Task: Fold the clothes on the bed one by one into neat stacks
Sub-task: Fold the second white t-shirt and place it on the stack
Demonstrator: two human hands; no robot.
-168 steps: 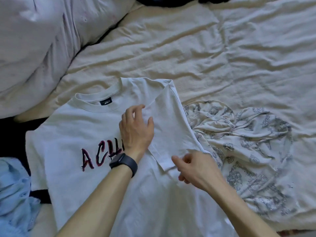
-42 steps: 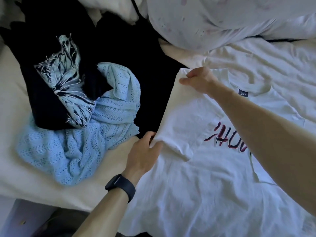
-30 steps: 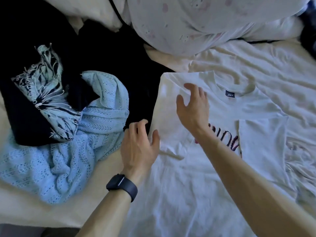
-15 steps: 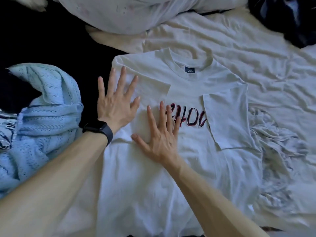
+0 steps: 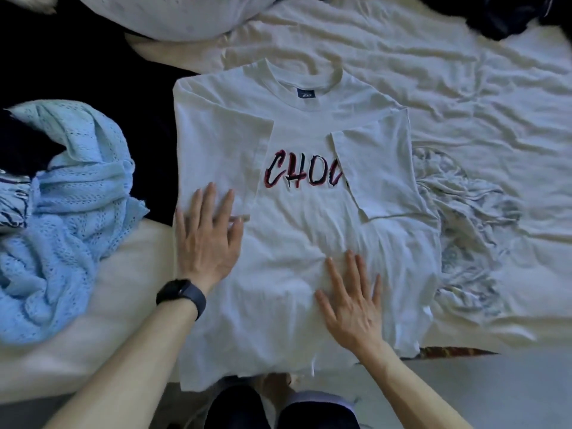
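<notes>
With both sleeves folded in, I press my left hand (image 5: 208, 239) and right hand (image 5: 353, 300), fingers flat and grasping nothing, on the white T-shirt (image 5: 288, 230) lying on the bed (image 5: 464, 72); next, I reckon, fold the near hem up to the far collar.

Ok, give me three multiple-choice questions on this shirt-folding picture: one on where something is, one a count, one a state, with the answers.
1. Where does the light blue knit lie relative to the white T-shirt?
A) to its left
B) to its right
C) on top of it

2. How many sleeves are folded in over the T-shirt's front?
A) none
B) one
C) two

3. How are the left hand and right hand placed?
A) both flat on the T-shirt
B) both pinching its hem
C) both lifted off it

Answers:
1 A, the knit is heaped left of the shirt.
2 C, both sleeves lie across the chest.
3 A, straight fingers press the fabric.
</notes>
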